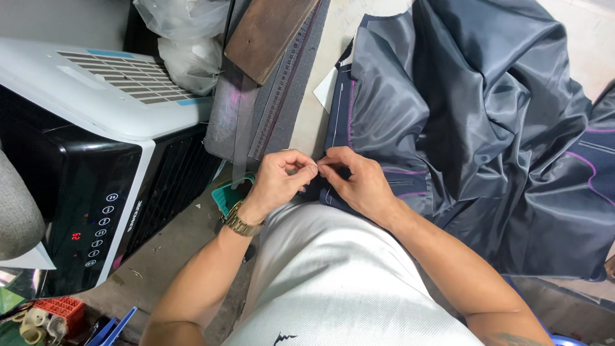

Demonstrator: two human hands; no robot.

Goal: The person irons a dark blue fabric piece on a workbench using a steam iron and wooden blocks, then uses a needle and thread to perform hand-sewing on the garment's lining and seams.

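Hands at work on a dark navy garment (pixel 337 128) with glossy grey lining (pixel 461 109), spread over the counter (pixel 318 96). Left hand (pixel 280 178), gold-coloured wristwatch (pixel 241 222) on its wrist, has thumb and forefinger pinched together on something very small at the garment's near edge; whether this is a needle, a pin or a thread is too fine to tell. Right hand (pixel 359 179) meets it fingertip to fingertip, its fingers closed on the navy edge just beside the left hand's pinch, palm resting on the cloth. Pink chalk lines (pixel 410 172) run across the fabric beyond the right hand. Beyond the left hand: a strip of grey striped cloth (pixel 269 109) weighted by a brown wooden block (pixel 269 35). Below the left wrist: a small teal container (pixel 229 195). Further to the left hand's outer side: a white-and-black air cooler (pixel 96 160) with a touch panel, and translucent plastic bags (pixel 186 38) behind it. White-trousered lap (pixel 327 269) beneath both forearms.
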